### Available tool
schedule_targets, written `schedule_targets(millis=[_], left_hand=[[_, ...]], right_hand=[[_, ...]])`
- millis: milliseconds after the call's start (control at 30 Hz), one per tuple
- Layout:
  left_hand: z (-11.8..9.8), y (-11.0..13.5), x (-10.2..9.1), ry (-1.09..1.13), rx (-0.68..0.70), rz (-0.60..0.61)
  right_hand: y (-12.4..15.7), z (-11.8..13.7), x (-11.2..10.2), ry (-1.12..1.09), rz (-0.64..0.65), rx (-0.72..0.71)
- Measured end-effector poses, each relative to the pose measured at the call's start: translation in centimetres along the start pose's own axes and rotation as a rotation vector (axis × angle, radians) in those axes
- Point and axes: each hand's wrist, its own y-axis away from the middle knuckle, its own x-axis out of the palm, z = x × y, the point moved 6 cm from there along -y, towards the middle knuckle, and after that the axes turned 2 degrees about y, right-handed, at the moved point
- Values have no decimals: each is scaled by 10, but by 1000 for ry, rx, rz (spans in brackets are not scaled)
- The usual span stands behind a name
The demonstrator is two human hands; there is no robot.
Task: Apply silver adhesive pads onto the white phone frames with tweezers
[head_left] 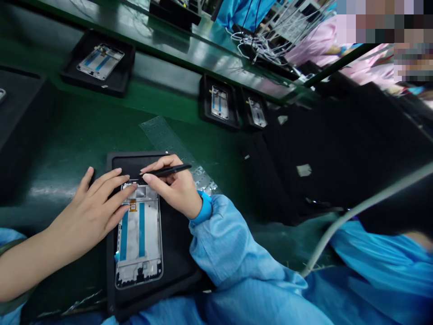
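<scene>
A phone mid-frame with its screen assembly lies in a black foam tray in front of me. Two blue strips run along its silver inner face, and an orange flex cable shows near the top. My left hand rests across the frame's upper left edge, fingers stretched out and apart. In my right hand are black tweezers, held like a pen over the frame's top end. Their tip is hidden by my fingers. A blue band is round my right wrist.
Behind the tray lies a clear plastic strip. Further black trays with phone frames stand along the back. Stacked black trays fill the right side. A pale hose curves there, beside a person in a blue sleeve.
</scene>
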Motion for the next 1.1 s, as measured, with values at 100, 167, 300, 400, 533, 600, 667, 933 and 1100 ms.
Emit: schedule_targets(millis=[100,167,300,400,533,600,667,933,1100], left_hand=[[0,0,1,5,-3,0],[1,1,1,11,-18,11],[1,1,2,20,-24,22],[1,1,1,26,-21,11],[2,2,2,24,-28,16],[2,2,2,22,-26,17],[1,1,2,20,-24,14],[2,2,2,34,-34,18],[2,2,2,41,-24,13]], right_hand=[[2,-3,3,37,22,7],[2,-3,3,47,34,7],[1,-2,3,60,52,-25],[1,-1,4,101,63,-45],[2,3,5,162,60,-66],[2,4,4,152,45,-69],[2,5,3,134,36,-77],[0,1,5,132,48,-39],[3,9,6,259,42,-142]])
